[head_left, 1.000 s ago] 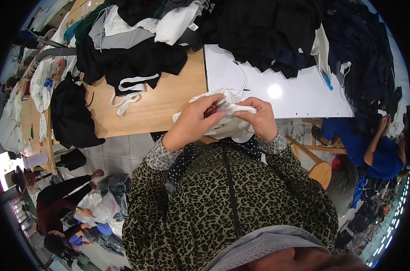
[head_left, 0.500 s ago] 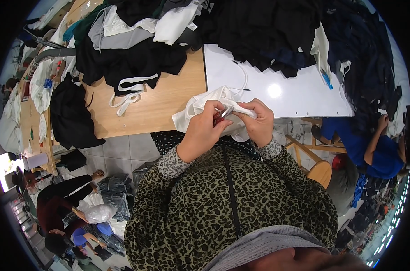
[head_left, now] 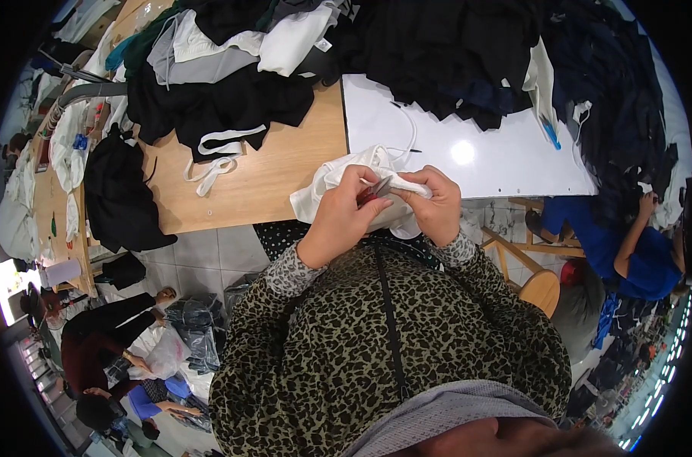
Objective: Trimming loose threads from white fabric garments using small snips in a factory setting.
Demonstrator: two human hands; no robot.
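Near the front edge of the table, both hands meet over a bunched white cloth garment point(head_left: 309, 202). My left hand point(head_left: 337, 222) is closed around small thread snips point(head_left: 381, 186) with red handles and metal blades. Their tips rest at the folded white edge that my right hand point(head_left: 440, 207) pinches between thumb and fingers. Some of the garment hangs below the hands, over the table edge. Whether the blades touch a thread is too small to tell.
Black garments point(head_left: 445, 53) heap across the back of the white board point(head_left: 475, 156). Blue-handled snips point(head_left: 551, 135) lie at its right. A white drawstring point(head_left: 218, 164) lies on the wooden tabletop point(head_left: 262, 183). A stool point(head_left: 540, 293) stands at right; a person in blue point(head_left: 643, 263) works beyond it.
My hands stay almost in place on the garment, with the snips shifted slightly at its edge. At lower left, people handling a pale plastic bag have moved.
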